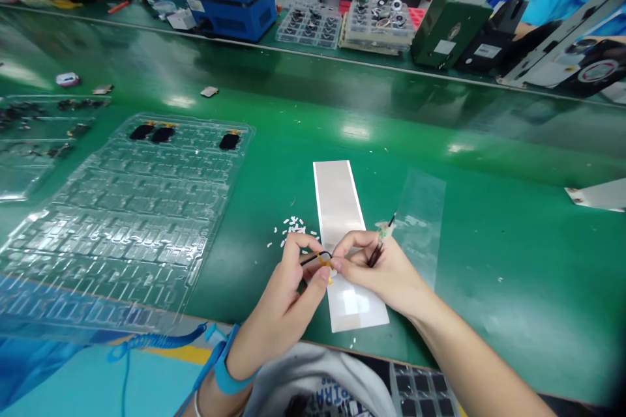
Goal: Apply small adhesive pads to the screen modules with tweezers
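My left hand [288,296] pinches a small black part with an orange tab [320,258] over the near end of a long white backing strip [338,205]. My right hand [379,268] meets it fingertip to fingertip on the same part and also grips dark tweezers [381,244] that stick up past the knuckles. Tiny white peeled bits [292,228] lie scattered just left of the strip. A blue wrist strap [222,365] with a coiled cord sits on my left wrist.
A large clear plastic tray [132,208] lies to the left with three black parts [161,134] in its far row. A clear film strip [420,215] lies right of the white strip. Blue box [229,3], part trays [342,23] and a green device [447,29] line the far side.
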### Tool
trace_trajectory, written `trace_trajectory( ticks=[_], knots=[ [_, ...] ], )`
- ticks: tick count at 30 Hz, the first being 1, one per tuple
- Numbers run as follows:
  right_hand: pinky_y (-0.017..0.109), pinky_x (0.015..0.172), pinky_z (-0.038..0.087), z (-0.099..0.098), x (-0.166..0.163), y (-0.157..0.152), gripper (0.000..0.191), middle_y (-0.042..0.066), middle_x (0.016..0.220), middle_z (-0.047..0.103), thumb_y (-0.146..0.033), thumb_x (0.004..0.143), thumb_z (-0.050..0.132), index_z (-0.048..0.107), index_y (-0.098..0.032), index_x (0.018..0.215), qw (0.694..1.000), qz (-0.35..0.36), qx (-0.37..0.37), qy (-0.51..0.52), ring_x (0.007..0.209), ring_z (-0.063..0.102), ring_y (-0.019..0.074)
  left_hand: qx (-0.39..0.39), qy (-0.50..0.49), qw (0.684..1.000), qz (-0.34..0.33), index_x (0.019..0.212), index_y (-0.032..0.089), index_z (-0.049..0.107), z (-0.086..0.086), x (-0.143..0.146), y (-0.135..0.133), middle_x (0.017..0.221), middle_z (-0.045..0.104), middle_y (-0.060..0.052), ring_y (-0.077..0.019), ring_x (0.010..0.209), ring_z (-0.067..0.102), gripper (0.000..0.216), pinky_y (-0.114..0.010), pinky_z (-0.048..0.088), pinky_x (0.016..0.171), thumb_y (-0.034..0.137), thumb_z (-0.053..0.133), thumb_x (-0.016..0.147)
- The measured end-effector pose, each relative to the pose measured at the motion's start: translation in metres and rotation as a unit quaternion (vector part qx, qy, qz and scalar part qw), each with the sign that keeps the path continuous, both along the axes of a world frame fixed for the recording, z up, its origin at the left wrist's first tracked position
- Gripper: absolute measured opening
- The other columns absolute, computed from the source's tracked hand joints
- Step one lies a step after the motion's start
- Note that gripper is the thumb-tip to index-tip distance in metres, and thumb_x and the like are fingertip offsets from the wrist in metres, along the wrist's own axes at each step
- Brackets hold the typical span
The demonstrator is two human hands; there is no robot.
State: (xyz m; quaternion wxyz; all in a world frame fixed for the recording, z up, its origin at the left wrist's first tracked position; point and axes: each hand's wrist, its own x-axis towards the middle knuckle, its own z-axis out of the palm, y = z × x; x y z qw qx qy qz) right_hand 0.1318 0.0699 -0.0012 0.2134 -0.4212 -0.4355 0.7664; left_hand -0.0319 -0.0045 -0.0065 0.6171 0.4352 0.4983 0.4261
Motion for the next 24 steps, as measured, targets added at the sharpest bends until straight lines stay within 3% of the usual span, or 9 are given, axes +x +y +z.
trace_trajectory(
  ticks=[6,16,24],
  knots=[
    [0.022,0.040,0.011,0.0000,0.0003,0.0011,0.037,-0.010,0.045,0.038,-0.046,0.070,0.082,0.061,-0.016,0.069,1.000,0.008,-0.006,0.000,0.042,0.022,0.0037,-0.017,-0.021,1.000,-0.004,0.111,0.027,0.038,0.0007,0.0005,0.0014,0.093,0.050,0.001,-0.0101,0.076,0.047,0.015,-0.022,0.038,0.065,0.037,0.047,0.104],
    [0.023,0.046,0.016,-0.0039,0.0005,0.0002,0.032,-0.006,0.051,0.047,-0.044,0.074,0.075,0.062,-0.015,0.071,1.000,0.010,-0.002,-0.026,0.046,0.028,0.0047,-0.020,0.000,1.000,0.001,0.111,0.027,0.038,0.0000,0.0003,0.0014,0.089,0.049,0.002,-0.0090,0.069,0.043,0.018,-0.021,0.035,0.059,0.038,0.049,0.103],
    [0.022,0.054,0.035,-0.0018,-0.0025,-0.0001,0.031,0.000,0.062,0.061,-0.042,0.071,0.078,0.062,-0.015,0.069,1.000,-0.016,-0.017,-0.018,0.054,0.049,0.0080,-0.013,0.026,0.999,0.014,0.108,0.025,0.038,0.0035,0.0026,0.0049,0.081,0.045,0.004,-0.0084,0.063,0.038,0.016,-0.020,0.032,0.054,0.031,0.051,0.102]
  ],
)
